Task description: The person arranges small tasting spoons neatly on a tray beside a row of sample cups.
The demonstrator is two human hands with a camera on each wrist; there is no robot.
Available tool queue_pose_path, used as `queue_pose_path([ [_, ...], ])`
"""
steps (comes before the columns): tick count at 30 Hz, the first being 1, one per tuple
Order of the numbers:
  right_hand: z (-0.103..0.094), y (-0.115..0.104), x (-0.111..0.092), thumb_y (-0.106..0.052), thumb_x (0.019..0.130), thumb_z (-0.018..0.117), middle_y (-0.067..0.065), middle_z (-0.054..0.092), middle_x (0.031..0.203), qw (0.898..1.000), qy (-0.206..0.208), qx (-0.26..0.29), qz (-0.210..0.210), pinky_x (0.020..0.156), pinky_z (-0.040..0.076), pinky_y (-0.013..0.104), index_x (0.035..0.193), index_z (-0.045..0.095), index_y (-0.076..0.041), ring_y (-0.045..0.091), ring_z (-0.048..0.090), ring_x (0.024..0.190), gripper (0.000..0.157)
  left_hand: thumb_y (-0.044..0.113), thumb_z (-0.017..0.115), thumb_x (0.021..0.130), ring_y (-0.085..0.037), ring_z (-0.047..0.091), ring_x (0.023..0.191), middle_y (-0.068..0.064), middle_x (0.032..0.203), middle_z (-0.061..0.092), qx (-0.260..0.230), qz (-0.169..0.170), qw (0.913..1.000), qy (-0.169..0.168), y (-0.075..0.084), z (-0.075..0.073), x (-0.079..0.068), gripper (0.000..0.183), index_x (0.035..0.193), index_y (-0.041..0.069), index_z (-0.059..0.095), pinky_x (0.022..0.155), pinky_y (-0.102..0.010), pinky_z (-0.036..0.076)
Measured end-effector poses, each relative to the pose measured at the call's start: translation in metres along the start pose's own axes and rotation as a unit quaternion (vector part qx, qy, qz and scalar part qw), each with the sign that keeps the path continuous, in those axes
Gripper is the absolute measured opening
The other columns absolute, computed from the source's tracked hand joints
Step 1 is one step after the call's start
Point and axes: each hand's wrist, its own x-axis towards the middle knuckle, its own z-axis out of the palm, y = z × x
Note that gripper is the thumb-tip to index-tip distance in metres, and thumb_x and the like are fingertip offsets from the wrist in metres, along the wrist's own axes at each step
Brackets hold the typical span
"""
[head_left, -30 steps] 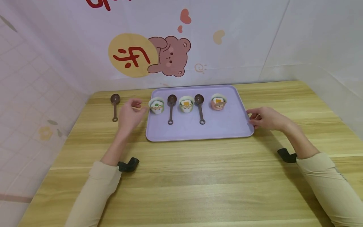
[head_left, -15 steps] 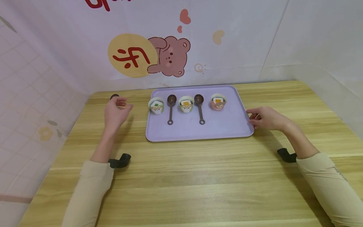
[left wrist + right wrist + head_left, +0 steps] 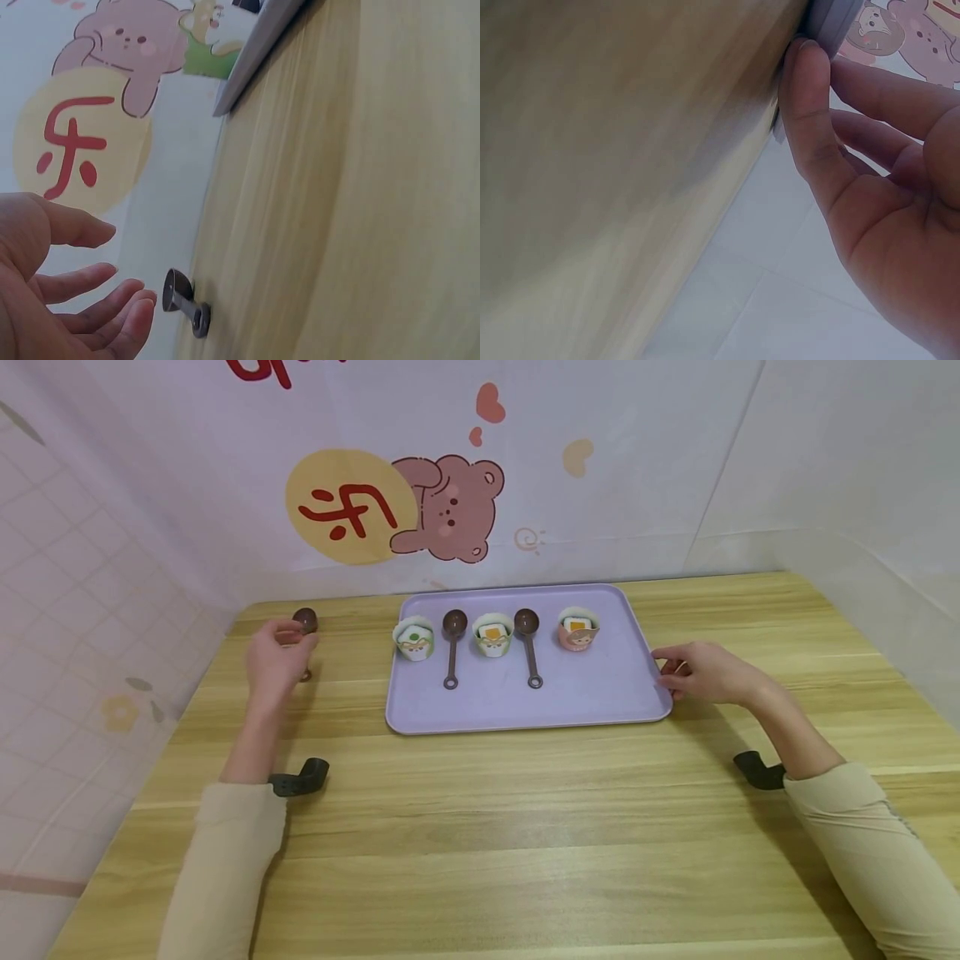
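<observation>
A brown measuring spoon point(image 3: 305, 619) lies on the table left of the tray. My left hand point(image 3: 276, 658) hovers beside it and hides most of its handle in the head view. In the left wrist view, the fingers point(image 3: 97, 307) are loosely bent and apart from the spoon point(image 3: 178, 291). With thumb and index finger my right hand point(image 3: 705, 672) pinches the right edge of the lilac tray point(image 3: 457, 714). Two more brown measuring spoons point(image 3: 453, 647) point(image 3: 530, 647) lie on the tray between three paper cups point(image 3: 415, 647) point(image 3: 492, 647) point(image 3: 576, 639).
Each cup holds a small white piece, with a green or orange patch on top. The wood-grain table point(image 3: 510, 827) reaches back to a white wall sheet printed with a bear point(image 3: 457, 510). A black wrist mount point(image 3: 757, 771) sits at each cuff.
My left hand has moved left, away from the tray's left side, passing over the spoon to its left. The right hand stays at the tray edge, and the tray has not moved.
</observation>
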Motion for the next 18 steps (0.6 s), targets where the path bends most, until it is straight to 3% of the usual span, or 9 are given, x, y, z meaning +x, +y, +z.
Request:
queue_pose_path([
  [10, -0.001, 0.000, -0.001, 0.007, 0.094, 0.063, 0.024, 0.067, 0.097, 1.000, -0.004, 0.006, -0.001, 0.066, 0.060, 0.032, 0.131, 0.046, 0.025, 0.025, 0.070, 0.076, 0.044, 0.025, 0.063, 0.098, -0.015, 0.054, 0.104, -0.020, 0.132, 0.055, 0.002, -0.026, 0.9990, -0.037, -0.010, -0.007, 0.007, 0.054, 0.143, -0.002, 0.050, 0.070, -0.014, 0.050],
  [18, -0.001, -0.001, -0.001, 0.007, 0.094, 0.062, 0.025, 0.067, 0.098, 1.000, -0.008, 0.008, 0.002, 0.067, 0.060, 0.035, 0.132, 0.045, 0.025, 0.027, 0.070, 0.079, 0.045, 0.027, 0.057, 0.101, -0.020, 0.059, 0.100, -0.024, 0.137, 0.051, -0.014, -0.056, 0.9956, -0.074, -0.018, -0.010, 0.011, 0.060, 0.150, -0.004, 0.040, 0.083, -0.026, 0.053],
])
